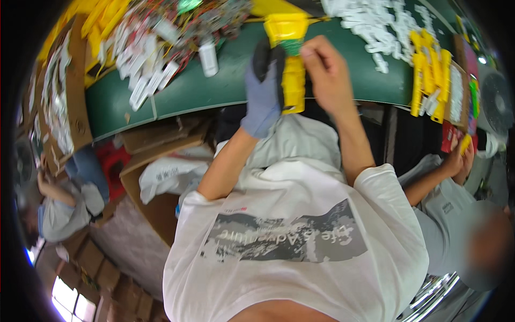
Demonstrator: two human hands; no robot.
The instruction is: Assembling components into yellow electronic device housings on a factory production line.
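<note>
A long yellow plastic casing stands upright in the picture, over the near edge of the green table. My left hand, in a grey-blue glove with dark fingertips, is closed round its left side. Across the casing's upper part lies a small green circuit board, just below the wider yellow end. My bare right hand is at the board's right edge, thumb and forefinger pinched together. Whatever sits between those fingertips is too small to make out.
Wired parts with white blocks heap up at the table's left. White plastic pieces pile at the far right, near yellow casings. A cardboard box stands below the table. Co-workers sit at both sides; the right one's hands hold a yellow piece.
</note>
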